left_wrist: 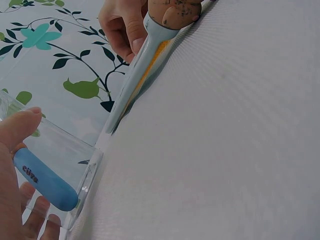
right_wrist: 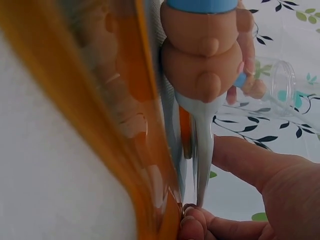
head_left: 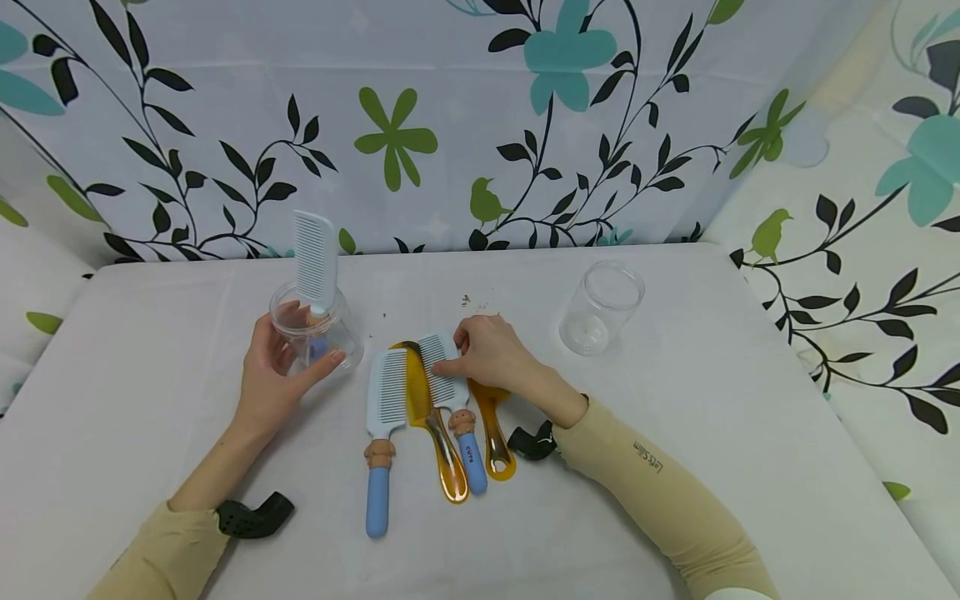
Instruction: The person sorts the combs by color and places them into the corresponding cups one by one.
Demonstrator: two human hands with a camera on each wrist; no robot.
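Observation:
My left hand (head_left: 272,383) grips a clear jar (head_left: 339,333) around its side. A light blue comb (head_left: 315,258) stands in that jar, teeth up, its blue handle (left_wrist: 46,180) down inside. My right hand (head_left: 501,354) pinches the toothed head of another light blue comb (head_left: 442,385), thumb on top and fingertips at its edge. A brown figure (right_wrist: 202,55) decorates that comb's neck. Beside it lie an amber comb (head_left: 447,458), a second amber one (head_left: 497,433) partly under my right hand, and a further light blue comb (head_left: 379,492).
A second clear jar (head_left: 600,308) stands at the back right of the white table (head_left: 675,358). Small dark crumbs (head_left: 466,300) lie near the table's far edge. A patterned cloth (head_left: 450,167) hangs behind.

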